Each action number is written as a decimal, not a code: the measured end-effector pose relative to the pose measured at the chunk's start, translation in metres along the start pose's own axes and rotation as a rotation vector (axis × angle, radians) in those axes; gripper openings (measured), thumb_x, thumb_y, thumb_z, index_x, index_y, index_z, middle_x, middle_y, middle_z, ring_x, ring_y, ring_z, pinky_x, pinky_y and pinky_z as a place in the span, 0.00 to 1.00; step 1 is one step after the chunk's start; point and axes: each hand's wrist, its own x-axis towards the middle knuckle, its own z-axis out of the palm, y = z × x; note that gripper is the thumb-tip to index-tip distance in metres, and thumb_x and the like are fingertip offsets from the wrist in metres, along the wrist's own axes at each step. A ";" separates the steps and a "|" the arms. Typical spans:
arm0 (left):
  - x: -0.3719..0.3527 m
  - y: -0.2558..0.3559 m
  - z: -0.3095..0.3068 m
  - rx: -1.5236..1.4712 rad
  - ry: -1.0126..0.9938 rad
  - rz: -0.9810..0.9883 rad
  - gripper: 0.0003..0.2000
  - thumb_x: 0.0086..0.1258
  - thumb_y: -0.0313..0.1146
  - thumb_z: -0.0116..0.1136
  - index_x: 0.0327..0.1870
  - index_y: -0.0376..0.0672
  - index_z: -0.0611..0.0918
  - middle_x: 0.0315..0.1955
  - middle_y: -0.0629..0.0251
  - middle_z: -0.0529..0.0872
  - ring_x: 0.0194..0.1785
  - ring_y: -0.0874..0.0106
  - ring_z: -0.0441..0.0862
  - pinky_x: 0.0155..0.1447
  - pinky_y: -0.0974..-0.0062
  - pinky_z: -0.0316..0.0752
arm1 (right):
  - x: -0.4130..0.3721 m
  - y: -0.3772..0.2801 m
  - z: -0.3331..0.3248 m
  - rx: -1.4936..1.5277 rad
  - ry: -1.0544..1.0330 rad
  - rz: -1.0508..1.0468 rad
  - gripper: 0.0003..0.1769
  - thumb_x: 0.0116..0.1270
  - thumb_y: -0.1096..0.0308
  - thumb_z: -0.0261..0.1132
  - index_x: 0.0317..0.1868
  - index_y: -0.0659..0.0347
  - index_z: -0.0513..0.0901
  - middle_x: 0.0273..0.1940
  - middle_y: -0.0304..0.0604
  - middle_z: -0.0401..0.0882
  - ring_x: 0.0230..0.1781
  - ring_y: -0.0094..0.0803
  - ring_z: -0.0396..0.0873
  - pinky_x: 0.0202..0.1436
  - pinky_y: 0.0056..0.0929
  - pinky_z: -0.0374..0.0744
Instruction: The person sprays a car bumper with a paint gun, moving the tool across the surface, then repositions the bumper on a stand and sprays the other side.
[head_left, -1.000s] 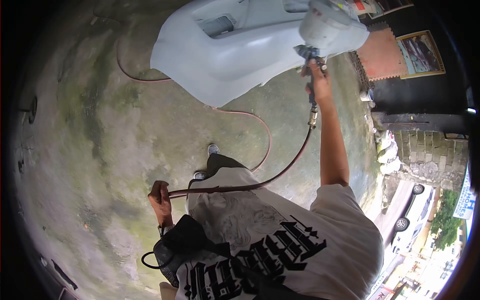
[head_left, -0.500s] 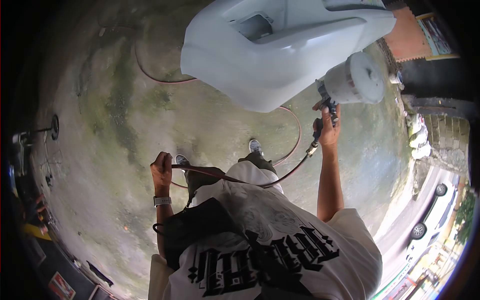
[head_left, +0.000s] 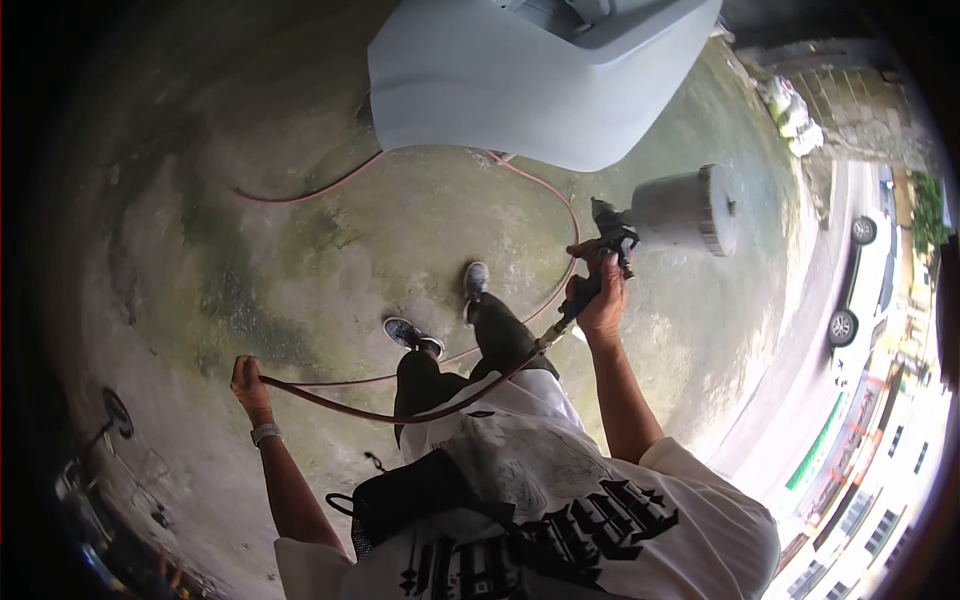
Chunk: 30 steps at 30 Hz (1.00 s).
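Paint workshop; spray gun (head_left: 624, 238); grey bumper (head_left: 530, 95); concrete floor (head_left: 330, 290)

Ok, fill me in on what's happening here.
A person's right hand grips a black spray gun with a grey cylindrical cup attached. The left hand, out to the side, holds a thin reddish-brown hose that runs to the gun's handle. Ahead is a large, pale grey, curved panel; the gun is apart from it, and no spray is visible.
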 end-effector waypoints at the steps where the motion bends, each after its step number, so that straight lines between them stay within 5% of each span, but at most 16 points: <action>1: 0.013 0.002 0.007 0.143 -0.036 0.103 0.09 0.74 0.32 0.54 0.33 0.37 0.77 0.23 0.71 0.71 0.27 0.79 0.66 0.31 0.77 0.66 | -0.008 0.007 0.002 -0.023 0.003 -0.011 0.25 0.76 0.44 0.54 0.58 0.57 0.69 0.45 0.48 0.82 0.16 0.21 0.69 0.16 0.20 0.69; 3: 0.041 0.008 0.029 0.288 -0.147 0.213 0.09 0.76 0.33 0.56 0.40 0.35 0.77 0.23 0.69 0.75 0.28 0.77 0.70 0.36 0.76 0.72 | -0.020 0.014 0.014 -0.077 0.000 0.011 0.24 0.78 0.46 0.52 0.58 0.58 0.70 0.46 0.45 0.83 0.15 0.18 0.67 0.16 0.18 0.67; 6: 0.055 0.112 0.106 0.087 -0.380 0.268 0.08 0.76 0.33 0.57 0.44 0.37 0.79 0.23 0.68 0.75 0.26 0.79 0.70 0.33 0.77 0.71 | -0.037 0.031 0.050 0.029 -0.006 0.054 0.20 0.78 0.54 0.56 0.60 0.58 0.71 0.46 0.43 0.83 0.14 0.15 0.65 0.16 0.17 0.64; 8: 0.046 0.205 0.156 0.027 -0.572 0.333 0.09 0.76 0.34 0.56 0.47 0.38 0.79 0.24 0.68 0.76 0.26 0.81 0.70 0.31 0.76 0.70 | -0.047 0.074 0.056 -0.010 -0.131 0.229 0.20 0.76 0.58 0.60 0.61 0.59 0.71 0.47 0.44 0.82 0.23 0.24 0.75 0.29 0.23 0.75; 10: 0.032 0.279 0.198 0.015 -0.727 0.397 0.09 0.76 0.34 0.57 0.49 0.39 0.79 0.26 0.67 0.82 0.27 0.82 0.74 0.31 0.76 0.71 | -0.050 0.100 0.084 -0.392 -0.220 -0.130 0.22 0.72 0.63 0.63 0.61 0.62 0.71 0.49 0.48 0.81 0.39 0.37 0.80 0.48 0.35 0.78; 11: 0.028 0.300 0.214 0.034 -0.773 0.433 0.09 0.75 0.33 0.57 0.49 0.39 0.79 0.28 0.66 0.85 0.29 0.82 0.77 0.31 0.75 0.72 | -0.053 0.109 0.098 -0.267 -0.276 -0.140 0.24 0.70 0.65 0.64 0.62 0.64 0.70 0.50 0.50 0.80 0.45 0.43 0.79 0.53 0.39 0.76; 14: 0.036 0.296 0.255 -0.348 -0.908 0.500 0.11 0.73 0.32 0.59 0.52 0.38 0.79 0.35 0.64 0.89 0.33 0.77 0.84 0.35 0.76 0.76 | -0.045 0.110 0.127 -0.165 -0.320 -0.236 0.26 0.67 0.68 0.64 0.63 0.66 0.70 0.51 0.55 0.78 0.50 0.50 0.78 0.57 0.42 0.74; 16: 0.058 0.236 0.272 -0.419 -1.049 0.434 0.15 0.72 0.32 0.60 0.56 0.37 0.78 0.44 0.61 0.88 0.43 0.72 0.86 0.44 0.74 0.80 | -0.038 0.111 0.139 -0.183 -0.298 -0.304 0.26 0.66 0.68 0.64 0.63 0.66 0.69 0.52 0.57 0.77 0.50 0.51 0.79 0.56 0.42 0.75; 19: 0.067 0.230 0.272 -0.349 -0.880 0.340 0.18 0.72 0.33 0.60 0.60 0.37 0.77 0.52 0.58 0.84 0.51 0.70 0.84 0.52 0.71 0.81 | -0.030 0.105 0.151 -0.243 -0.325 -0.282 0.27 0.66 0.68 0.64 0.63 0.66 0.68 0.51 0.59 0.77 0.52 0.55 0.78 0.57 0.38 0.75; 21: 0.079 0.237 0.269 -1.041 -1.029 -0.599 0.19 0.73 0.34 0.59 0.63 0.39 0.75 0.58 0.58 0.80 0.58 0.70 0.80 0.59 0.68 0.80 | -0.024 0.105 0.162 -0.241 -0.282 -0.260 0.28 0.65 0.69 0.65 0.64 0.65 0.68 0.52 0.59 0.77 0.52 0.55 0.78 0.57 0.38 0.75; 22: 0.083 0.222 0.276 -1.035 -1.042 -0.604 0.19 0.73 0.34 0.59 0.63 0.39 0.75 0.58 0.58 0.80 0.58 0.70 0.80 0.59 0.68 0.80 | -0.025 0.109 0.168 -0.238 -0.258 -0.245 0.29 0.65 0.69 0.65 0.64 0.65 0.67 0.52 0.59 0.78 0.52 0.55 0.78 0.57 0.38 0.75; 24: 0.097 0.187 0.299 -0.695 -0.982 -0.053 0.19 0.68 0.37 0.64 0.57 0.38 0.78 0.48 0.55 0.86 0.50 0.66 0.86 0.51 0.68 0.82 | -0.029 0.131 0.179 -0.228 -0.174 -0.232 0.27 0.64 0.69 0.65 0.63 0.64 0.69 0.52 0.58 0.78 0.52 0.54 0.79 0.57 0.39 0.75; 25: 0.100 0.195 0.299 -0.694 -0.993 -0.051 0.19 0.68 0.37 0.64 0.57 0.38 0.78 0.48 0.55 0.86 0.50 0.66 0.86 0.51 0.68 0.82 | -0.033 0.141 0.185 -0.214 -0.113 -0.206 0.26 0.64 0.70 0.65 0.62 0.64 0.71 0.52 0.58 0.79 0.53 0.54 0.79 0.58 0.39 0.75; 27: 0.105 0.219 0.295 -0.234 -1.040 0.416 0.19 0.60 0.37 0.68 0.50 0.38 0.81 0.35 0.52 0.89 0.41 0.56 0.89 0.42 0.64 0.83 | -0.037 0.159 0.193 -0.175 -0.060 -0.198 0.25 0.63 0.70 0.65 0.60 0.64 0.73 0.52 0.57 0.79 0.53 0.53 0.79 0.58 0.39 0.75; 28: 0.111 0.237 0.301 -0.233 -1.040 0.401 0.19 0.60 0.37 0.68 0.50 0.38 0.81 0.35 0.52 0.89 0.41 0.56 0.89 0.42 0.64 0.83 | -0.029 0.167 0.199 -0.134 -0.009 -0.168 0.23 0.62 0.71 0.65 0.58 0.64 0.75 0.52 0.57 0.79 0.53 0.53 0.79 0.58 0.39 0.75; 30: 0.101 0.257 0.302 -0.063 -0.987 0.817 0.18 0.54 0.35 0.70 0.44 0.37 0.81 0.27 0.49 0.86 0.35 0.49 0.87 0.36 0.60 0.81 | -0.038 0.207 0.198 -0.122 0.021 -0.189 0.19 0.61 0.71 0.66 0.53 0.64 0.80 0.51 0.55 0.80 0.53 0.53 0.78 0.59 0.40 0.75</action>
